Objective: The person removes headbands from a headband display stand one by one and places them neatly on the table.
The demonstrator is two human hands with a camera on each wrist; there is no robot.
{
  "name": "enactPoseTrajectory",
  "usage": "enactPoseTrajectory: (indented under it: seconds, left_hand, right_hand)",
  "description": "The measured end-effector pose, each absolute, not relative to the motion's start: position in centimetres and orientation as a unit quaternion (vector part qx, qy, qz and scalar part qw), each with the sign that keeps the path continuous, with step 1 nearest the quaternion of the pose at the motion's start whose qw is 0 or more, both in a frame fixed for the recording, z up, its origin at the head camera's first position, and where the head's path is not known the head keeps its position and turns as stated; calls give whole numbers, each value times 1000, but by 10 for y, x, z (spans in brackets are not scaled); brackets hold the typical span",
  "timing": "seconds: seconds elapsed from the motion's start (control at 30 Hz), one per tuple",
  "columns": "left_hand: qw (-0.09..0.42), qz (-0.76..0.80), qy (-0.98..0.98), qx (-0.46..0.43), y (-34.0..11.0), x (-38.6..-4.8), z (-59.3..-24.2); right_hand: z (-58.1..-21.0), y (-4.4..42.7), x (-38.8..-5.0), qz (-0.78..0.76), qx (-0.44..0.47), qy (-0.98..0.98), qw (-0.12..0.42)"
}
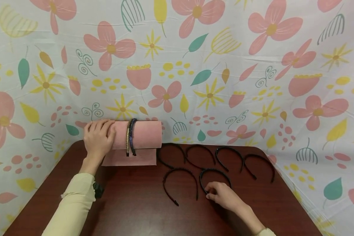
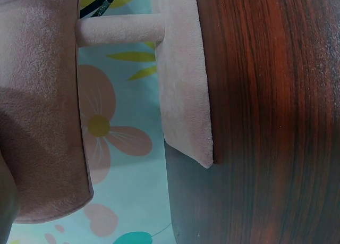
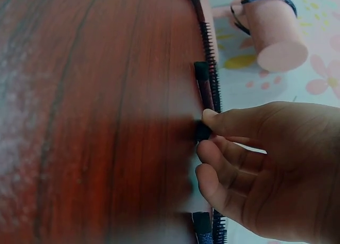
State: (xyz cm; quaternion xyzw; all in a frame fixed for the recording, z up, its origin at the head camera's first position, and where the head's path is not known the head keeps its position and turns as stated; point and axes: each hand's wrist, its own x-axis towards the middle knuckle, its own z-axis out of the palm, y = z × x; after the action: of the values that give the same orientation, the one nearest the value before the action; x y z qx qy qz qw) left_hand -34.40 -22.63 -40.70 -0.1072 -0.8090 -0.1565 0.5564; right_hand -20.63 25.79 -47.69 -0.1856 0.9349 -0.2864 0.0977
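Note:
My left hand (image 1: 98,139) grips the left end of a pink plush headband stand (image 1: 147,134), its fingers bent over the top of the roll. A gold headband (image 1: 127,141) and a dark blue-purple headband (image 1: 131,137) hang side by side around that roll. In the left wrist view the stand's roll (image 2: 42,106) joins its base (image 2: 183,84) by a short post. My right hand (image 1: 224,196) pinches one end of a black headband (image 1: 215,169) between thumb and fingers. The right wrist view shows the pinched black tip (image 3: 202,131); the headband's other end is hidden.
Left of the held headband lies another dark headband (image 1: 181,169). Several more dark headbands (image 1: 230,148) lie in a row behind, right of the stand. All are on a dark wooden table (image 1: 135,203). A flower-print cloth (image 1: 177,65) hangs behind the table.

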Motion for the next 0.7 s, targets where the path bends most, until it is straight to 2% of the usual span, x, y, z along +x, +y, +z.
enactPoseTrajectory:
  seconds: [0.33, 0.7]
  left_hand:
    - [560, -155, -806, -109, -227, -344, -408]
    - [559, -157, -807, -108, -227, -345, -407]
  right_hand:
    - [-472, 260, -207, -285, -174, 936, 112]
    - [-462, 243, -209, -270, -198, 941, 54]
